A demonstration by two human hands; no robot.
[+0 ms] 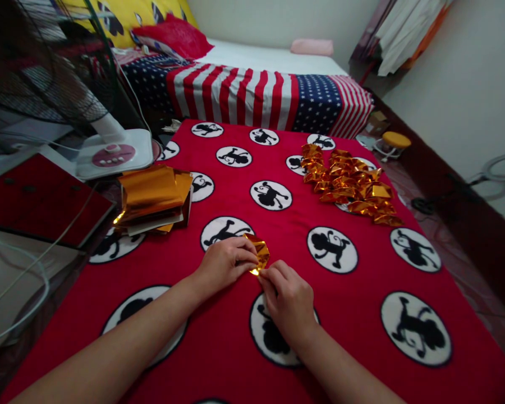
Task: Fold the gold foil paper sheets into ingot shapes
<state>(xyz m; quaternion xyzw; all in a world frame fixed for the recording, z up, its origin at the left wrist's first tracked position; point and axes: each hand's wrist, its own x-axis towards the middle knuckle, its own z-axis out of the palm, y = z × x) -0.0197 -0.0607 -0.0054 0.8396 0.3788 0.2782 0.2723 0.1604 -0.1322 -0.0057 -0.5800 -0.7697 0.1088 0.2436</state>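
Between my hands, on the red cloth (286,224) with its black-and-white monkey ovals, is a small piece of folded gold foil paper (261,251). My left hand (227,261) is closed on its left side, fingertips over the foil. At its near edge my right hand (287,297) pinches a corner between thumb and forefinger. Left of my hands lies an uneven stack of gold foil sheets (154,188). Rows of folded gold foil pieces (345,179) sit toward the far right of the cloth.
A white fan (113,151) stands at the left, beside a dark red panel (42,191) and loose white cables (42,275). Past the cloth is a bed with a striped and starred cover (252,95). A yellow-topped stool (396,140) is on the floor at right.
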